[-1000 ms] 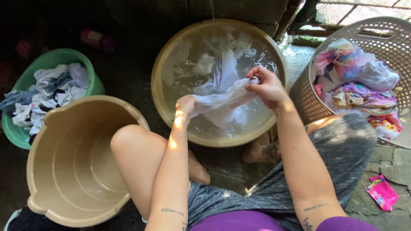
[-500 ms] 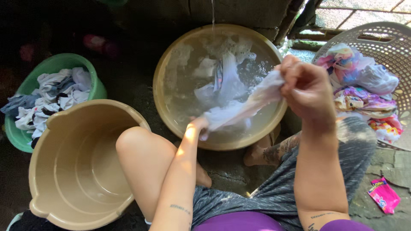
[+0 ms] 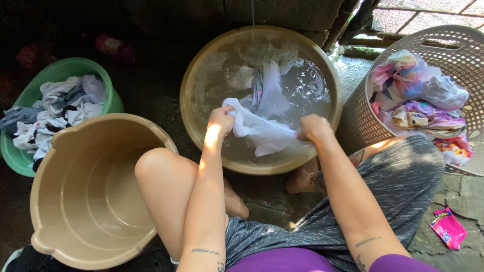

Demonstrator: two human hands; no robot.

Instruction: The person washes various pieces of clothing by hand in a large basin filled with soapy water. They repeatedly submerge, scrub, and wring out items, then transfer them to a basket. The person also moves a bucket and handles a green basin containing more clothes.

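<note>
Presently left hand [image 3: 220, 121] and right hand [image 3: 313, 129] both fisted tight on wet white cloth garment [image 3: 262, 132], stretched between them over near rim of round tan plastic wash basin [image 3: 201, 75] holding soapy water. More pale laundry [image 3: 267, 90] soaking mid-basin. Empty beige plastic bucket [image 3: 96, 191] beside left knee. Green plastic tub [image 3: 108, 80] of grey-white clothes at far left. White perforated laundry basket [image 3: 360, 116] of colourful clothes at right. Pink sachet [image 3: 447, 227] on ground, lower right.

From the wash basin [image 3: 201, 65] at the centre, where a cloth [image 3: 262, 132] lies in the water, the empty bucket [image 3: 93, 186] sits at 8 o'clock, the bowl of laundry [image 3: 108, 83] at 9 o'clock, the laundry basket [image 3: 363, 113] at 3 o'clock, and a small sachet [image 3: 447, 227] at 4 o'clock.
</note>
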